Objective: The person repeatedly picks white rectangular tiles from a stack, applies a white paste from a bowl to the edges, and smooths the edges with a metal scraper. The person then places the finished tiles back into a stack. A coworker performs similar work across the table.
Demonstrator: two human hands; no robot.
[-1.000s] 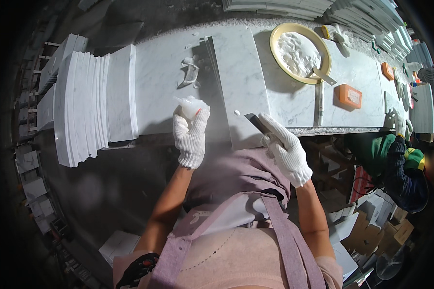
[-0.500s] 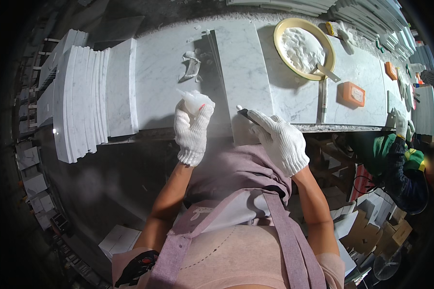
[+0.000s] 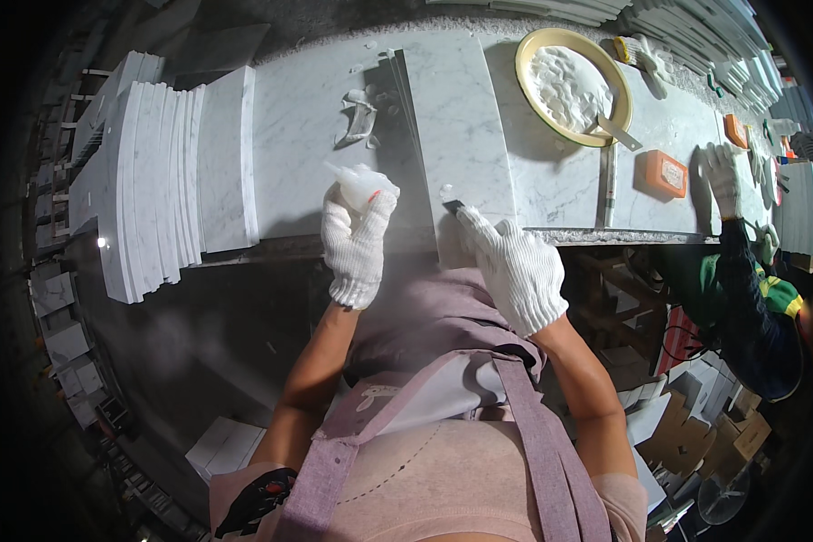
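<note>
Both my hands wear white knit gloves. My left hand [image 3: 357,244] grips a small clear squeeze bottle [image 3: 352,181] with its tip pointing up and left, over the marble workbench [image 3: 298,135]. My right hand [image 3: 510,266] holds a small dark blade [image 3: 453,207] against the near end of a white marble slab [image 3: 456,135] that lies lengthwise on the bench. A small pale blob [image 3: 446,191] sits on the slab just beyond the blade. Crumpled bits of white material [image 3: 357,113] lie left of the slab.
A stack of marble slabs [image 3: 167,176] stands on edge at the left. A yellow bowl of white paste [image 3: 569,86] with a scraper [image 3: 616,131], and an orange block [image 3: 664,173], lie to the right. Another person in a dark and green sleeve [image 3: 741,271] works at the right end.
My right hand has moved left along the slab's near edge with the blade, its fingers now stretched flatter. My left hand with the bottle has stayed in nearly the same place.
</note>
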